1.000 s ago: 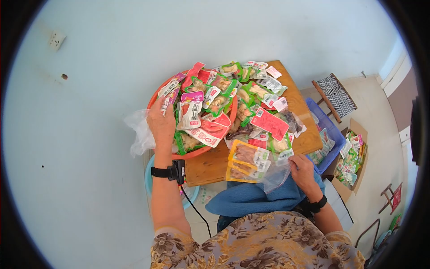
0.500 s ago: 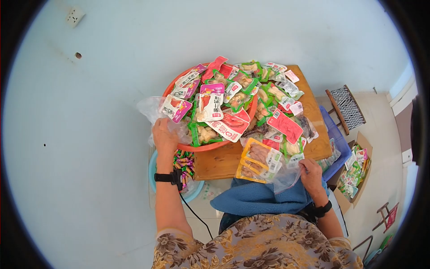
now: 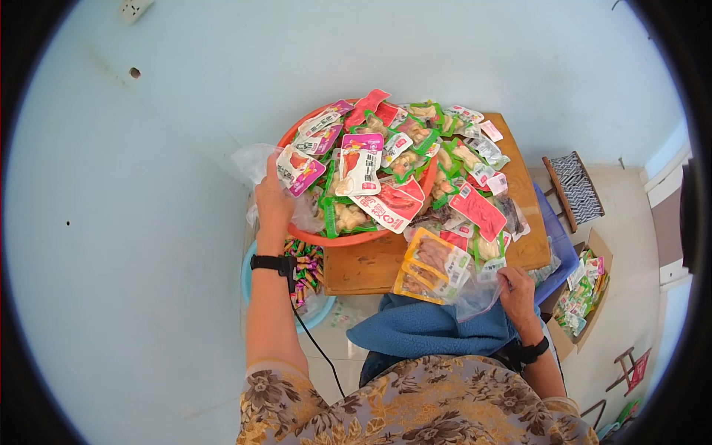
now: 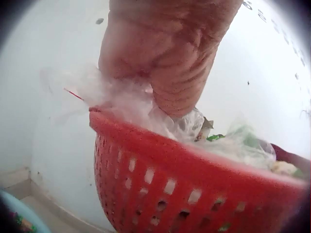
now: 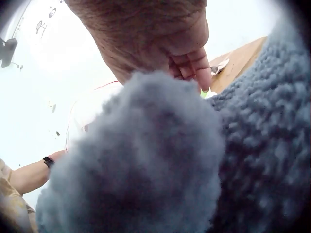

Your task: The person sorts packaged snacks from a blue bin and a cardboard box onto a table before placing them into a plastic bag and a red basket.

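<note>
My left hand (image 3: 273, 204) is at the left rim of a red basket (image 3: 356, 239) heaped with sealed snack packets. Its thumb presses down into crumpled clear plastic bags (image 4: 129, 104) on that rim in the left wrist view; the other fingertips are hidden. Close beside the fingers lies a purple-and-white packet (image 3: 300, 169). At the table's front edge, my right hand (image 3: 518, 291) pinches the edge of a clear plastic bag (image 3: 475, 297). Yellow-edged meat packets (image 3: 432, 263) lie at the bag's left end. Blue fleece (image 5: 136, 160) blocks much of the right wrist view.
More packets cover the wooden table (image 3: 360, 276) right of the basket. Below it on the left stands a light blue basin (image 3: 319, 319) of small wrapped sweets. To the right are a blue crate (image 3: 556, 248), a cardboard box (image 3: 586, 334) of packets and a woven stool (image 3: 575, 185).
My left hand has drawn back from the purple-and-white packets, uncovering one, and has shifted to the plastic bags at the rim. The right hand keeps hold of its bag. The head view has shifted.
</note>
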`<action>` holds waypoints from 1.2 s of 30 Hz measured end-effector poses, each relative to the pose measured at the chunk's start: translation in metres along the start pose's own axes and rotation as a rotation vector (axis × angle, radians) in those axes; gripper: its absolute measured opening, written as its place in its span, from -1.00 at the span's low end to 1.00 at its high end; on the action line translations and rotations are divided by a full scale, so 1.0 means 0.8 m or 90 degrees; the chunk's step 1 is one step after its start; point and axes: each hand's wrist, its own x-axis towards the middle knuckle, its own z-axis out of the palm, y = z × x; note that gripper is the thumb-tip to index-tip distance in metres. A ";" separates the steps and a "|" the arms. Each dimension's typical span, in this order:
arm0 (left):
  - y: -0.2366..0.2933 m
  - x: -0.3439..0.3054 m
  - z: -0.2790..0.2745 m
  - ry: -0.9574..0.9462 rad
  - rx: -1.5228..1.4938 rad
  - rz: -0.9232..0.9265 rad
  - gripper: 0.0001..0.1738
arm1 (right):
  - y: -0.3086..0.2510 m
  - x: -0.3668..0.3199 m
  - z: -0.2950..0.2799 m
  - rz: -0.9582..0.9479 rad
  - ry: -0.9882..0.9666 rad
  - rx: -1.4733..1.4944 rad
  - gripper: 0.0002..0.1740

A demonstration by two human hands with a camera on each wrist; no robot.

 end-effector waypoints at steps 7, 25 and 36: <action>-0.024 0.003 0.011 -0.160 -0.018 -0.019 -0.25 | 0.002 -0.002 0.008 0.013 -0.021 0.006 -0.89; -0.086 0.046 0.063 -0.263 -0.644 -0.352 -0.45 | -0.001 -0.001 0.004 -0.026 -0.020 -0.035 -0.89; -0.071 0.057 0.094 -0.220 0.248 -0.008 -0.73 | -0.006 0.004 0.005 -0.026 -0.026 -0.034 -0.91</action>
